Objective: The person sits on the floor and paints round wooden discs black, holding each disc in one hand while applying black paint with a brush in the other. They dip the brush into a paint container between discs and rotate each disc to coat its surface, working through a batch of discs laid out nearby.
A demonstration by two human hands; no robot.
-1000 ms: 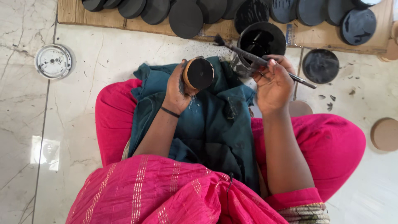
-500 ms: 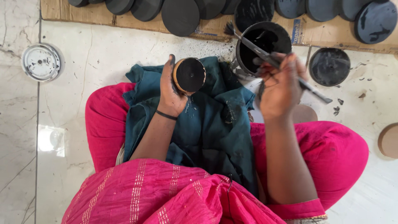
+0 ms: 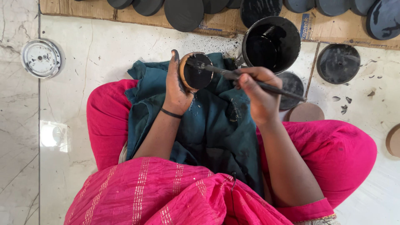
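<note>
The wooden disc point(image 3: 195, 71) was black-faced with a tan rim; the lap cloth point(image 3: 216, 125) teal; the trousers point(image 3: 333, 154) pink; the floor point(image 3: 83, 58) white marble.

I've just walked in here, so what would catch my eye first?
Bright pink clothing fills the lower frame, with a dark teal cloth over the lap. At centre, the left hand holds a small round wooden disc painted black, while the right hand touches a thin brush to it. Behind, an open tin of black paint stands beside black discs drying on cardboard.
</note>
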